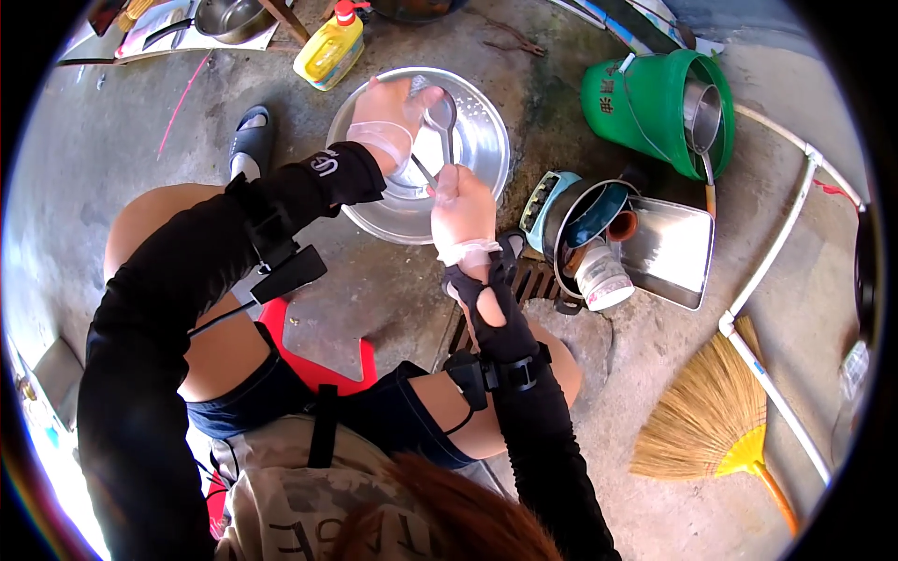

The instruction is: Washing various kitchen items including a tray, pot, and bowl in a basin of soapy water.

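Note:
A large shiny metal basin stands on the floor in front of me. Over it, my right hand grips a metal spoon by its handle, bowl pointing away from me. My left hand is closed at the spoon's bowl, its thumb against the bowl's edge; the other fingers are partly hidden. A second thin metal handle sticks out beside my right hand, and its other end cannot be made out. Both hands wear thin see-through gloves.
A yellow bottle with a red cap stands behind the basin. At right are a tilted green bucket holding a metal ladle, a pot of dishes, a metal tray, white pipes and a broom.

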`<state>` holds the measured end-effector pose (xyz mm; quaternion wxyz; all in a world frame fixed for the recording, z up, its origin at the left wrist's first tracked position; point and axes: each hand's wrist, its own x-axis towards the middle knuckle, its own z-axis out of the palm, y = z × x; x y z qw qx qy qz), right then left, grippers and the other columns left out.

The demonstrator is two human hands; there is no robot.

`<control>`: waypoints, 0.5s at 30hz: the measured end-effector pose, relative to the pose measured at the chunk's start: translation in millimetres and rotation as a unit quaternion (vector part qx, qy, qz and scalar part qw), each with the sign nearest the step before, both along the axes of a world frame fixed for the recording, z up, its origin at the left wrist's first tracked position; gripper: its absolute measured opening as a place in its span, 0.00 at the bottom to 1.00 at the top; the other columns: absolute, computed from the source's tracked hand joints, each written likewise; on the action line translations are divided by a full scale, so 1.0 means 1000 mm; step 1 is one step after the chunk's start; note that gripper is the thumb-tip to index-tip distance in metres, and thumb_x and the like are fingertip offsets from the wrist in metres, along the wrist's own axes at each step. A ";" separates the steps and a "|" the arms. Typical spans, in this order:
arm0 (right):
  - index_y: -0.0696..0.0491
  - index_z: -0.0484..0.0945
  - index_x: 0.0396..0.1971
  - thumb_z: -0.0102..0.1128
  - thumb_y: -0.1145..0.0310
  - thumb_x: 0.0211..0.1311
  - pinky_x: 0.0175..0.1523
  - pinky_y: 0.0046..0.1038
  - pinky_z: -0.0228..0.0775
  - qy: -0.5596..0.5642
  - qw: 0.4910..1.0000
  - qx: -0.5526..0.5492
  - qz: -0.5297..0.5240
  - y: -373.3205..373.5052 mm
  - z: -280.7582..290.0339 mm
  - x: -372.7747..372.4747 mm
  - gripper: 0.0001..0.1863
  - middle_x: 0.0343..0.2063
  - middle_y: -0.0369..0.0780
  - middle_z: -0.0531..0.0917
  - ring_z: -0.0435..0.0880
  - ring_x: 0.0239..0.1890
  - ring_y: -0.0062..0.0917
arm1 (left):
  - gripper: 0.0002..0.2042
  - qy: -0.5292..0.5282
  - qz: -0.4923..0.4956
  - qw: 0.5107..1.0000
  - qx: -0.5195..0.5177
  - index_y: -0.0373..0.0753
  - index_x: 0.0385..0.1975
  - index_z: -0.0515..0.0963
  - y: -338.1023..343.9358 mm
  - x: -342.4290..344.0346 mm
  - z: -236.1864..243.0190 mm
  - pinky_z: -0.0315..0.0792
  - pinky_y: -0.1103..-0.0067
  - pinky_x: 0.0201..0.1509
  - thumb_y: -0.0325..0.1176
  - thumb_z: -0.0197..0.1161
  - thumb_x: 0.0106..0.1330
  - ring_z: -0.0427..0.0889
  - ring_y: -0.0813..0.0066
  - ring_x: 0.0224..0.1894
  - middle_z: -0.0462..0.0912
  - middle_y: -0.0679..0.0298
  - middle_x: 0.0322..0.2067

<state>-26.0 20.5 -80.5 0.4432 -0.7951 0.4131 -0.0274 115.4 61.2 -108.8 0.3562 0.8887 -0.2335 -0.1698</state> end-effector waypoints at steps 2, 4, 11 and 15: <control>0.58 0.72 0.24 0.43 0.66 0.62 0.34 0.40 0.67 -0.026 0.999 -0.034 0.010 0.001 -0.011 -0.005 0.13 0.22 0.48 0.78 0.78 0.29 0.46 | 0.23 -0.009 0.013 0.998 -0.065 0.32 0.28 0.76 0.003 0.008 -0.011 0.70 0.65 0.39 0.51 0.50 0.62 0.77 0.47 0.34 0.78 0.45 0.26; 0.57 0.71 0.23 0.41 0.66 0.63 0.30 0.37 0.67 -0.040 0.997 -0.064 0.008 0.004 -0.018 -0.004 0.13 0.21 0.46 0.78 0.78 0.23 0.40 | 0.22 0.139 0.145 0.953 -0.228 0.32 0.31 0.76 0.006 0.016 -0.019 0.69 0.66 0.40 0.49 0.50 0.63 0.77 0.47 0.33 0.78 0.45 0.26; 0.60 0.70 0.28 0.39 0.70 0.62 0.29 0.36 0.66 -0.037 0.993 0.109 0.024 -0.012 -0.048 -0.003 0.11 0.16 0.45 0.74 0.75 0.21 0.37 | 0.16 0.454 0.141 0.864 -0.164 0.32 0.44 0.70 -0.001 -0.061 0.016 0.72 0.77 0.36 0.39 0.49 0.67 0.77 0.70 0.33 0.77 0.57 0.34; 0.53 0.70 0.24 0.39 0.66 0.66 0.08 0.24 0.47 -0.079 0.850 0.500 -0.145 0.031 -0.033 0.013 0.13 0.09 0.38 0.70 0.60 0.04 0.20 | 0.12 0.513 0.223 0.807 -0.186 0.34 0.39 0.68 0.020 -0.042 -0.005 0.72 0.75 0.25 0.38 0.49 0.66 0.77 0.70 0.28 0.77 0.58 0.32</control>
